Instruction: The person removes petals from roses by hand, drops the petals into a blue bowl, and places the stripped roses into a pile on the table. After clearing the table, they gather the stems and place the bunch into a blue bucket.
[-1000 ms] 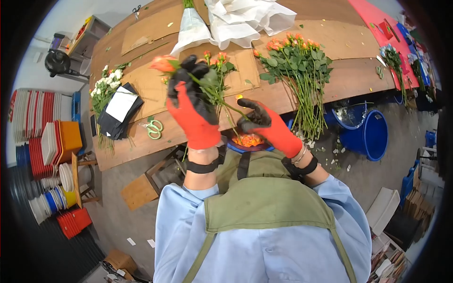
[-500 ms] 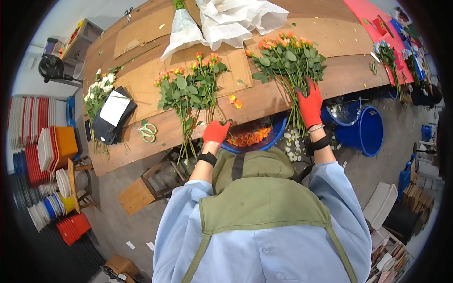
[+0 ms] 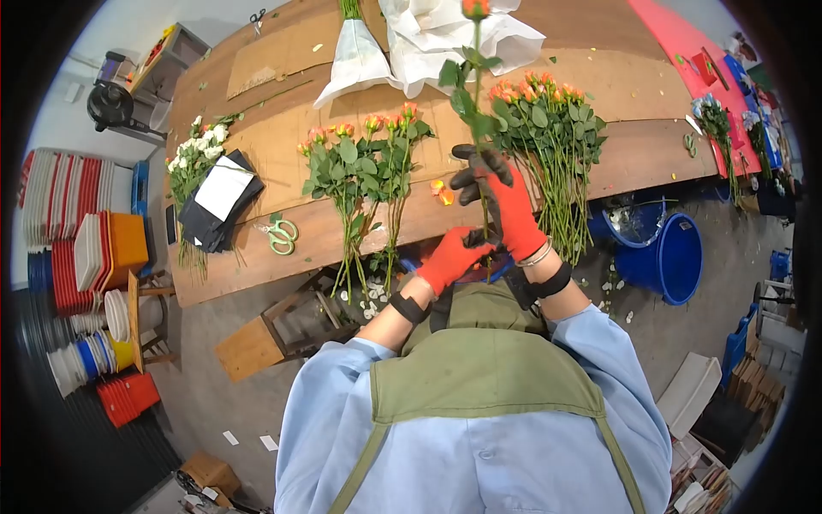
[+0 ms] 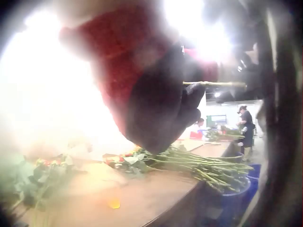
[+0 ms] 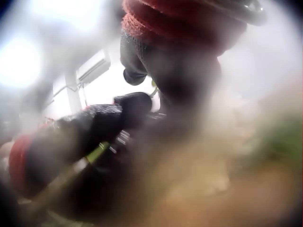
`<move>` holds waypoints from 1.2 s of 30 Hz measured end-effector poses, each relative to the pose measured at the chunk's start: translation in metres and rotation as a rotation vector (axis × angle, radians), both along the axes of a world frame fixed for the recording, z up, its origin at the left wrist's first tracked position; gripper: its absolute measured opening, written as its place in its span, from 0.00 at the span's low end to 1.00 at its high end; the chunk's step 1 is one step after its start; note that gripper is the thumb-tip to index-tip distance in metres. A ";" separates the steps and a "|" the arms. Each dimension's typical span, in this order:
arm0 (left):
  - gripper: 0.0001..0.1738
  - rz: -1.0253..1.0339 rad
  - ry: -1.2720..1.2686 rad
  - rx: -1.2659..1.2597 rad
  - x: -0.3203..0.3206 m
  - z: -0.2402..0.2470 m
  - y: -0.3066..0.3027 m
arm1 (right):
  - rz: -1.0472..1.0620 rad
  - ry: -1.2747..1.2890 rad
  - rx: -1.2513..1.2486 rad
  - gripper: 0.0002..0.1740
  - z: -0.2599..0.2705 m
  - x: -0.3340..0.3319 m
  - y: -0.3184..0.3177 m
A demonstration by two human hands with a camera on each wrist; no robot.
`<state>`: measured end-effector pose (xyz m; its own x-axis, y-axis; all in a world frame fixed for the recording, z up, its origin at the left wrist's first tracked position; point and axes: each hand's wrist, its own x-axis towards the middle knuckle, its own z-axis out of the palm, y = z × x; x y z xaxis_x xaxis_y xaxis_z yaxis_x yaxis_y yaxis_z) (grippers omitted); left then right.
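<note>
A single orange rose point(image 3: 476, 10) stands nearly upright in front of me, its bloom at the top of the head view. My left hand point(image 3: 447, 259), in a red and black glove, pinches the low end of its stem. Just above, my gloved right hand point(image 3: 507, 210) holds the same stem, black fingers bent about it. The left wrist view has the cut stem point(image 4: 215, 84) sticking out sideways past the left fingers. Much of the right wrist view is blurred. Orange roses lie in a left bundle point(image 3: 349, 167) and a bigger right bundle point(image 3: 548, 133).
Loose petals point(image 3: 442, 192) and green-handled scissors point(image 3: 282, 238) lie near the table point(image 3: 257, 278) edge. White roses point(image 3: 197, 150) sit by black sheets at left, white wrapping paper point(image 3: 445, 43) at the back. Blue buckets point(image 3: 670, 261) stand on the floor at right.
First both hands held a rose tilted leftward. Then the left hand was low by the left bundle and the right hand at the right bundle; now both hold an upright rose between the bundles.
</note>
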<state>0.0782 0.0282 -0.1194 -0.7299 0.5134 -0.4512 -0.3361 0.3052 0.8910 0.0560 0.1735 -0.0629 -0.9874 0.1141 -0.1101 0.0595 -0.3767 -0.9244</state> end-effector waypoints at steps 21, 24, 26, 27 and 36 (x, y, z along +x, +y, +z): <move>0.22 0.580 0.079 0.666 -0.051 0.085 -0.034 | 0.232 -0.107 0.510 0.27 -0.059 0.093 0.045; 0.22 0.646 0.156 0.635 -0.041 0.085 -0.030 | 0.046 -0.082 0.266 0.27 0.006 0.075 0.029; 0.21 0.605 0.245 0.577 -0.036 0.089 -0.027 | -0.139 0.048 0.414 0.25 0.023 0.065 0.033; 0.21 0.566 0.339 0.522 -0.035 0.091 -0.026 | -0.114 0.079 0.477 0.26 0.045 0.062 0.036; 0.20 0.344 0.546 0.441 -0.020 0.086 -0.010 | -0.243 0.332 0.616 0.26 0.098 0.043 -0.014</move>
